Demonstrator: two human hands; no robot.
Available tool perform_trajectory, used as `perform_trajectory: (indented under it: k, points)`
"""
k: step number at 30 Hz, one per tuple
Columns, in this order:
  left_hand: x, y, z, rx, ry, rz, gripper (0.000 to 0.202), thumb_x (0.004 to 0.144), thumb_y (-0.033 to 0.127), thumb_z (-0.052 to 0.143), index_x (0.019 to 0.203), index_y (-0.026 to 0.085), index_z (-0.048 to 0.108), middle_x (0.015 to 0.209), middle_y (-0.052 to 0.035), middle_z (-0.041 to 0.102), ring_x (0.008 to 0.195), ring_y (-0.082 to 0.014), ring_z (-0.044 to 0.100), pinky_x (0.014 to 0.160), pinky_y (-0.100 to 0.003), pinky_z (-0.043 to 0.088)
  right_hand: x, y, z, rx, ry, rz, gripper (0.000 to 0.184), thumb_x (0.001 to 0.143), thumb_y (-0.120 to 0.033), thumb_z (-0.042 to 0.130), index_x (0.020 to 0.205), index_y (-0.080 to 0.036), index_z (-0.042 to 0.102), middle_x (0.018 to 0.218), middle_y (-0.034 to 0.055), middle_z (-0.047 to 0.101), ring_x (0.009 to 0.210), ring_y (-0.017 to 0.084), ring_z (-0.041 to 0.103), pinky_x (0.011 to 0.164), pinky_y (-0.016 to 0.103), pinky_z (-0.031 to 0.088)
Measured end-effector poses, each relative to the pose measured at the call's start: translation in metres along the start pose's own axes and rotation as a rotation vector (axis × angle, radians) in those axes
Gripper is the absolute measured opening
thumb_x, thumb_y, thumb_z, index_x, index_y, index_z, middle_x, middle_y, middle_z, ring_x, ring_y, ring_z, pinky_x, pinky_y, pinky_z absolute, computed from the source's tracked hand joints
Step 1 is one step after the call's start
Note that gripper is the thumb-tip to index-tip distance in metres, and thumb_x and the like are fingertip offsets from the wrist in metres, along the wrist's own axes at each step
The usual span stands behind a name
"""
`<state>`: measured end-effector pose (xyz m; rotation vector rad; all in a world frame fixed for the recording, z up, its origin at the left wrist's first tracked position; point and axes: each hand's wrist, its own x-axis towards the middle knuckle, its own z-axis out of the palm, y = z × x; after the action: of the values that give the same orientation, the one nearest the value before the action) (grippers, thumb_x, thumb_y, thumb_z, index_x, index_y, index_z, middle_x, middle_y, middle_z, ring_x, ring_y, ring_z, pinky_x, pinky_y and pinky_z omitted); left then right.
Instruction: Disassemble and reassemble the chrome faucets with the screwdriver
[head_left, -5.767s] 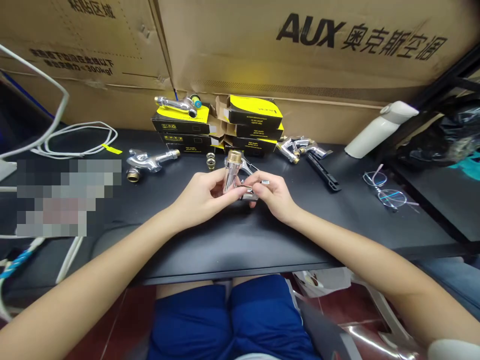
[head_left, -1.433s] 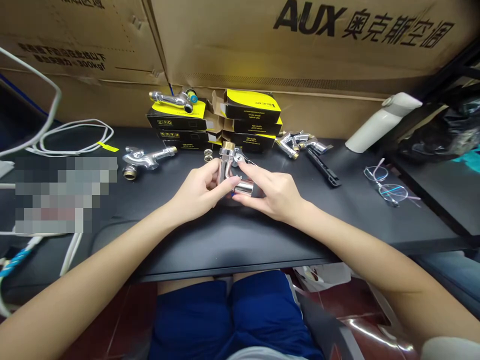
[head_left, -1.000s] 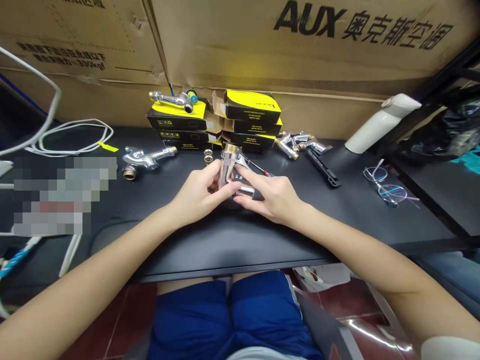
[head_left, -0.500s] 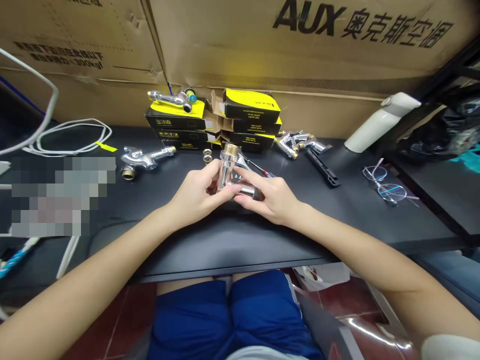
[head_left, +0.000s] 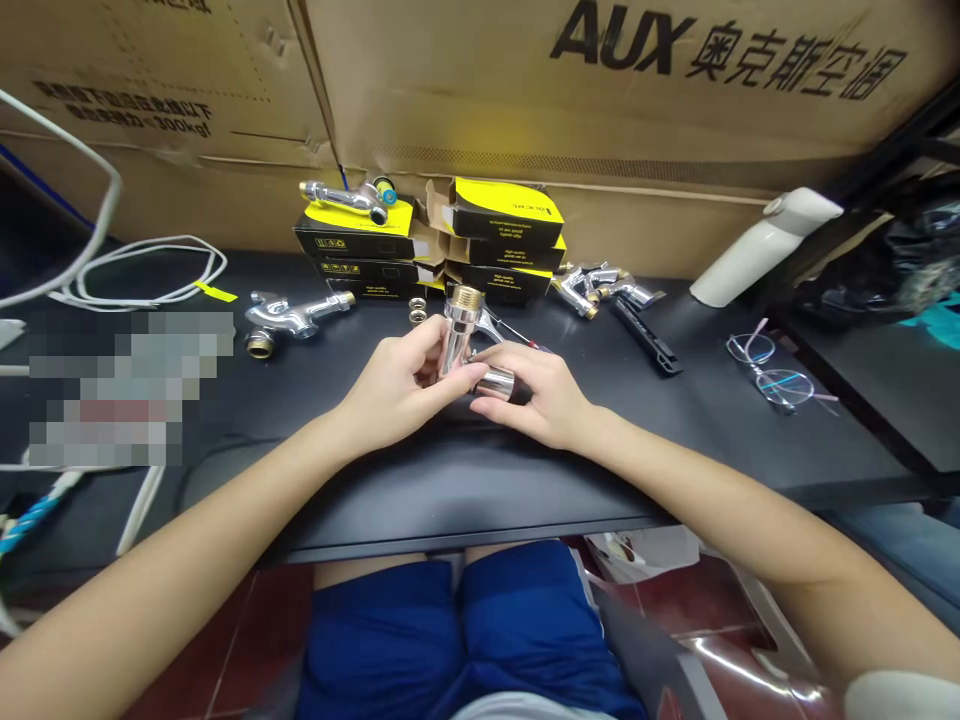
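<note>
A chrome tap body (head_left: 459, 328) with a brass threaded end pointing up is held over the middle of the black table (head_left: 420, 480). My left hand (head_left: 397, 385) is closed round its upright stem from the left. My right hand (head_left: 538, 392) is closed on the short chrome spout end (head_left: 496, 381) that sticks out to the right. Behind the hands a thin screwdriver (head_left: 517, 335) lies on the table.
Stacked yellow-and-black boxes (head_left: 495, 240) stand at the back, one with a tap (head_left: 346, 198) on top. Another tap (head_left: 289, 320) lies left, more taps (head_left: 604, 285) right, two small rings (head_left: 418, 313) near the boxes. White cable (head_left: 142, 275) left; white bottle (head_left: 757, 255) and glasses (head_left: 772, 375) right.
My right hand's fingers have curled from lying over the spout to gripping its end. The tap body has stayed upright in my left hand, tilted a little.
</note>
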<state>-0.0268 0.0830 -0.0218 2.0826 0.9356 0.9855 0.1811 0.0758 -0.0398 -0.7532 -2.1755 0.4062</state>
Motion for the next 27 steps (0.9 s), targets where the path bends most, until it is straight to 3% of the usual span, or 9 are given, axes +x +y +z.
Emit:
perform_trajectory:
  k: [5,13,21,27]
  points:
    - [-0.001,0.002,-0.001,0.027,-0.006,0.003,0.028,0.086,0.042,0.063,0.093,0.017,0.054,0.074,0.0009,0.06,0.061,-0.012,0.058,0.057,-0.022,0.046,-0.001,0.001,0.001,-0.071,0.033,-0.033,0.033,0.088,-0.044,0.065,0.103,-0.016,0.066,0.109,0.0123,0.071,0.103,0.023,0.066,0.094,0.038,0.052]
    - [0.0,0.003,-0.002,0.167,-0.022,0.01,0.031,0.088,0.047,0.06,0.088,0.017,0.052,0.067,0.0026,0.058,0.053,-0.0099,0.052,0.051,-0.022,0.039,-0.001,-0.002,-0.001,-0.101,-0.026,0.012,0.033,0.091,-0.047,0.059,0.096,-0.016,0.068,0.086,0.0073,0.073,0.078,0.019,0.067,0.079,0.032,0.052]
    - [0.0,0.003,-0.001,0.184,-0.01,0.044,0.031,0.087,0.047,0.06,0.08,0.019,0.047,0.059,0.0059,0.049,0.048,-0.0081,0.044,0.048,-0.021,0.035,0.002,-0.009,-0.008,0.072,-0.11,0.141,0.034,0.091,-0.046,0.06,0.09,-0.014,0.069,0.066,-0.0022,0.062,0.056,0.008,0.047,0.059,0.021,0.039]
    - [0.0,0.004,-0.001,0.193,0.009,0.064,0.03,0.086,0.044,0.06,0.077,0.02,0.044,0.057,0.006,0.047,0.048,-0.0084,0.041,0.048,-0.021,0.035,0.002,-0.013,-0.007,0.21,-0.16,0.242,0.034,0.093,-0.046,0.057,0.087,-0.014,0.069,0.066,-0.0017,0.063,0.057,0.009,0.05,0.056,0.021,0.039]
